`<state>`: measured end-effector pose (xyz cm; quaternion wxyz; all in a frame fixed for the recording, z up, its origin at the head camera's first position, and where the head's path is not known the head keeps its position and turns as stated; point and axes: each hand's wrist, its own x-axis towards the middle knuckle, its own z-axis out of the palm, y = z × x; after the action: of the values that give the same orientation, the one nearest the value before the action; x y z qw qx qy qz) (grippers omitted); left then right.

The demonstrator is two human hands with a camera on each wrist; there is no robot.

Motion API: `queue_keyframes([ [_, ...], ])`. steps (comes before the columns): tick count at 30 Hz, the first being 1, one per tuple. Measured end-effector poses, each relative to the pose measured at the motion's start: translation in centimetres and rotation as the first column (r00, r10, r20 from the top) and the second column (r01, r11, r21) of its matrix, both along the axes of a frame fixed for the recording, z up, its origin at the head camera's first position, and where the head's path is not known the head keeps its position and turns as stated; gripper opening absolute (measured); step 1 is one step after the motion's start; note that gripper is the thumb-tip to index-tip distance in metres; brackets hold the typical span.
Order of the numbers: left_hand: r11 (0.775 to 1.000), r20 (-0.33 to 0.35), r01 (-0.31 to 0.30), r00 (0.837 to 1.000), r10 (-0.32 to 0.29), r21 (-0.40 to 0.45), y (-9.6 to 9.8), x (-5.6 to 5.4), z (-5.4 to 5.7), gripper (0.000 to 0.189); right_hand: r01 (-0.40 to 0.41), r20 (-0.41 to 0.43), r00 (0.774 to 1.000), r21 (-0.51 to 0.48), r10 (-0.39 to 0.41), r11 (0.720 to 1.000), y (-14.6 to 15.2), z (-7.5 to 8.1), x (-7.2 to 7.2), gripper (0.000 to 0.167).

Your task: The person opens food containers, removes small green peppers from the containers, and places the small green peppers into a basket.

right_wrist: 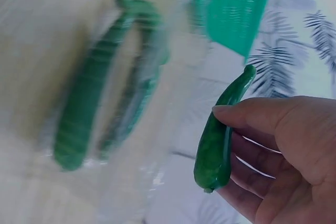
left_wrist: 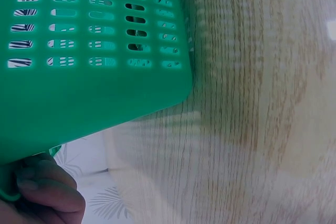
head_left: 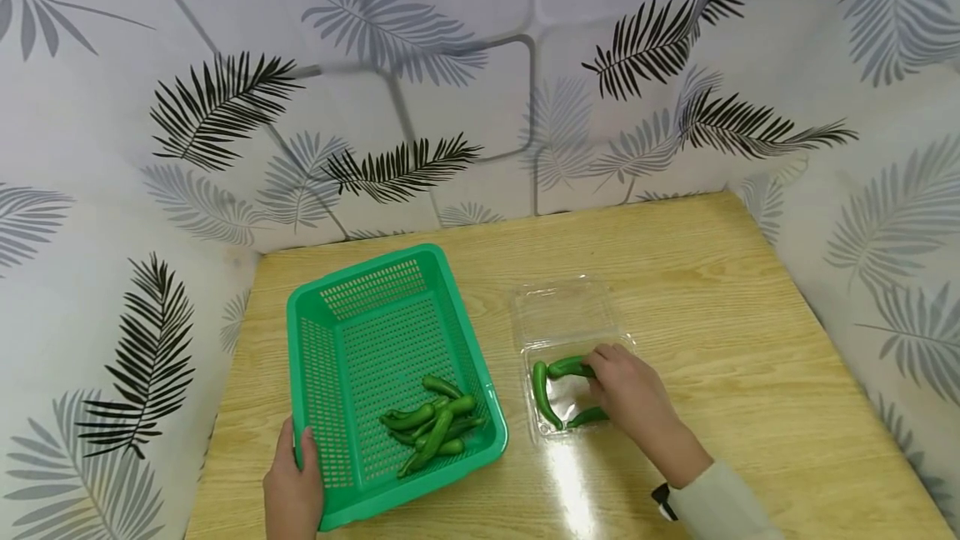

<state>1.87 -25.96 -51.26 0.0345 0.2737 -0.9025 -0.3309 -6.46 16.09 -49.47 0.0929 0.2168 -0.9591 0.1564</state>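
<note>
My left hand point(head_left: 294, 486) grips the left rim of a green plastic basket point(head_left: 300, 373); in the left wrist view its curled fingers point(left_wrist: 55, 190) show below the basket's wall point(left_wrist: 105, 95). Several green peppers point(head_left: 431, 432) lie heaped at the basket's near right end. With thumb and fingers, my right hand point(head_left: 633, 390) pinches one green pepper point(right_wrist: 218, 145) over a clear plastic box point(head_left: 529, 415). Inside that box lie a pepper point(head_left: 542, 394) along the left side and another pepper point(head_left: 587, 417) along the near side, partly hidden by the hand.
The box's clear lid point(head_left: 562, 311) is folded back, away from me. Both containers stand on a wood-grain table point(head_left: 675, 273). Leaf-patterned cloth point(head_left: 480, 90) rises behind and beside the table.
</note>
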Motion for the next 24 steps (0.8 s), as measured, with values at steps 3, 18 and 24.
queue_keyframes([
  [3,1.000,0.010,0.002,1.000,-0.002,0.004,0.0,0.0,0.0,0.061,-0.038,-0.047,0.998,-0.040,0.036,0.998,-0.6,1.3,0.2,0.023],
  [18,1.000,0.005,0.001,1.000,-0.001,-0.001,-0.1,-0.1,-0.1,0.062,-0.249,-0.125,0.965,-0.151,0.232,0.956,-6.7,5.0,0.3,0.024],
  [24,1.000,0.018,-0.001,1.000,0.001,0.001,-0.2,-0.1,-0.1,0.064,-0.319,-0.116,0.946,-0.161,0.303,0.934,-9.1,5.4,0.4,0.022],
])
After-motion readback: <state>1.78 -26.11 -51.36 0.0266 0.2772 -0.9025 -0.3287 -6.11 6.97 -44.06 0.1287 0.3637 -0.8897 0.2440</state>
